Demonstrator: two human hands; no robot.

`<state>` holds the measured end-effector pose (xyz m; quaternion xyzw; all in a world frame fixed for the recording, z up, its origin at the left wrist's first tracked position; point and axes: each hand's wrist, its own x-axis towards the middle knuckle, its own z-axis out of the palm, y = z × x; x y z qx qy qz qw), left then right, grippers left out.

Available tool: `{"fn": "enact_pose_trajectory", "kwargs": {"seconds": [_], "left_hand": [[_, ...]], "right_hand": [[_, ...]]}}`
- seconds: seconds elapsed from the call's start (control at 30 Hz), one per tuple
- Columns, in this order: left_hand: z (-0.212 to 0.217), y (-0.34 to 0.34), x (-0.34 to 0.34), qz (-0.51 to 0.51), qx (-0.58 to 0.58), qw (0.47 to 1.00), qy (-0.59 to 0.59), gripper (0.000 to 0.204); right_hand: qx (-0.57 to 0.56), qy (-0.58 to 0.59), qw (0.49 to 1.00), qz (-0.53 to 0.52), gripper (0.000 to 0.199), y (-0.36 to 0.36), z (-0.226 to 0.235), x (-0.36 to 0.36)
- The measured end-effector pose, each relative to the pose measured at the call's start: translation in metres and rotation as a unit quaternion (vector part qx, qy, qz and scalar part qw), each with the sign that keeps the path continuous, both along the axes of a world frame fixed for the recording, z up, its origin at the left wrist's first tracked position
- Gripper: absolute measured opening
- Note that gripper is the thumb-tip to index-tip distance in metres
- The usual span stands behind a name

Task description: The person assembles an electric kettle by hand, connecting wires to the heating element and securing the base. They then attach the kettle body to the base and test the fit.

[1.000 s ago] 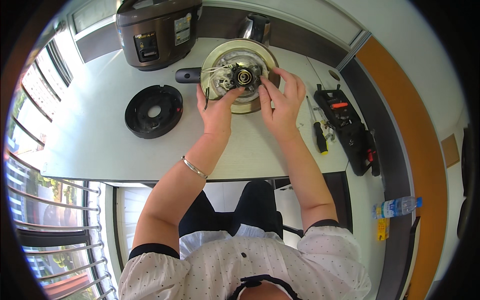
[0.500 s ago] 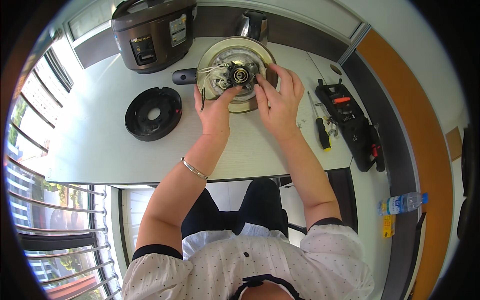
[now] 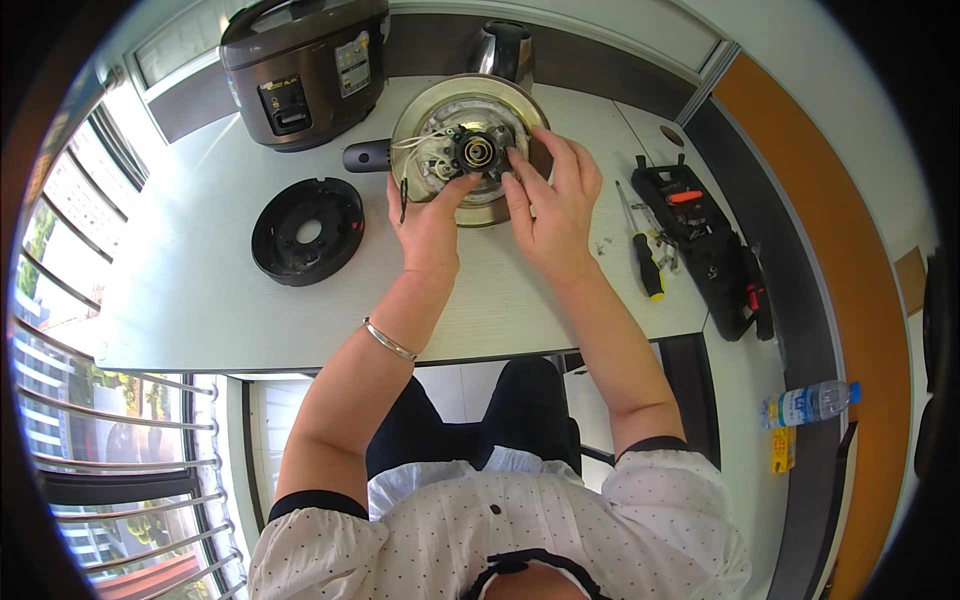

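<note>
**Wired underside of metal appliance handled with both hands at table**

Nearest, a dotted white top (image 3: 500, 525) and dark trousers (image 3: 520, 400) are seen below the table edge. Well off to the right, a clear bottle (image 3: 815, 403) with a blue cap is seen beside a yellow pack (image 3: 783, 450). A bracelet (image 3: 390, 341) is worn on the left forearm.

On the white table (image 3: 520, 310), a black-and-yellow screwdriver (image 3: 648, 265) is laid at the right, next to small metal bits (image 3: 666, 250) and an opened black tool case (image 3: 695, 225). At the left, a black ring-shaped cover (image 3: 275, 238) with a round centre hole is set down, apart from the hands.

Centre, past the hands' wrists: the metal appliance (image 3: 462, 102) is placed underside up, its dark handle (image 3: 367, 156) pointed left. White wires (image 3: 412, 146) and a round black connector (image 3: 477, 151) are exposed. The appliance is gripped by the left hand (image 3: 430, 228), thumb laid by the connector, fingers at the rim. The right hand (image 3: 555, 205) is half curled, its fingertips brought to the connector's right side; whether anything is pinched cannot be told.

Farthest, a brown rice cooker (image 3: 310, 85) is stood at back left, and a shiny kettle (image 3: 500, 52) just behind the appliance.
</note>
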<state>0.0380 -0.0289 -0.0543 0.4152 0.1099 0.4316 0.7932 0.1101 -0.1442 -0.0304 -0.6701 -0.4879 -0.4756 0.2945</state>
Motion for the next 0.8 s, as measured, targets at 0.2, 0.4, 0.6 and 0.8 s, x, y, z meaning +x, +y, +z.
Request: {"fn": "enact_pose_trajectory", "kwargs": {"seconds": [0.2,0.4,0.6,0.8], "left_hand": [[-0.0021,0.0012,0.0013,0.005,0.001,1.000,0.013,0.068],[-0.0012,0.0010,0.0005,0.003,0.001,1.000,0.013,0.068],[0.0031,-0.0012,-0.0023,0.004,-0.001,0.999,0.033,0.068],[0.0013,-0.0003,-0.0009,0.011,0.005,0.999,0.030,0.067]], "right_hand": [[0.011,-0.004,1.000,0.013,0.025,-0.0017,-0.0027,0.0025],[0.013,-0.002,1.000,0.012,0.026,0.0001,-0.0022,0.0012],[-0.004,0.000,1.000,0.000,0.026,-0.0010,-0.0032,0.0006],[0.012,-0.003,1.000,0.019,0.027,-0.0012,-0.0052,0.0033]]}}
